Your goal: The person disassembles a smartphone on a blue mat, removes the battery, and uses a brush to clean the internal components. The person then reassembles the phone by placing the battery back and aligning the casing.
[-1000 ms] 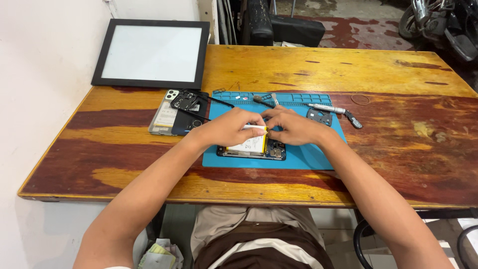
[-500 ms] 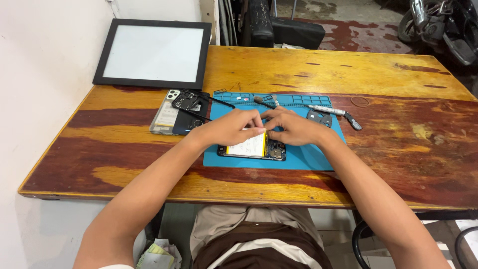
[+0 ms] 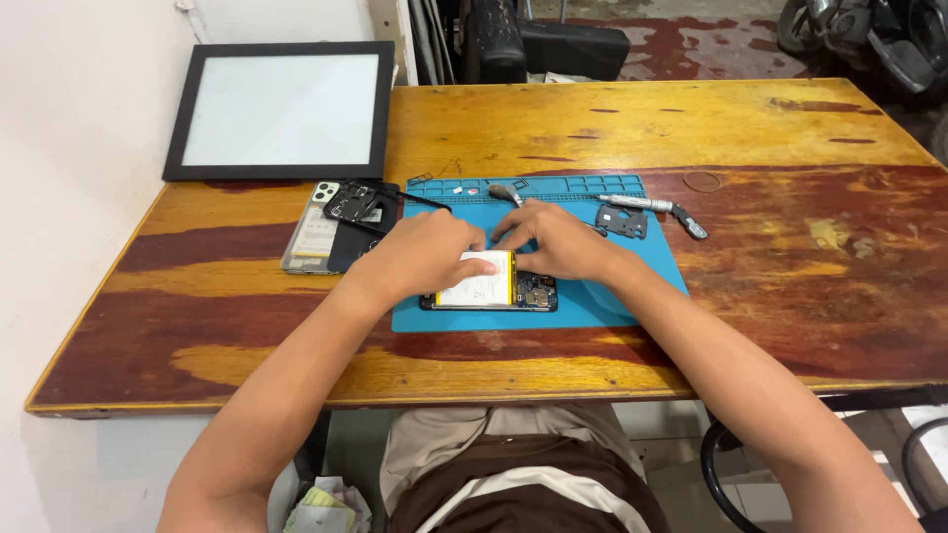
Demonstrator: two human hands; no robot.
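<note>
Blue mat (image 3: 602, 301) on wooden table (image 3: 691, 128) carries an opened phone (image 3: 491, 292). Left hand (image 3: 427, 255) and right hand (image 3: 551, 242) press on it, fingers bent; actual grip cannot be told.

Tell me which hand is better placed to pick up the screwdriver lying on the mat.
The right hand. The screwdriver lies on the blue mat just beyond it, to the right. The left hand sits on the far side of the opened phone.
</note>
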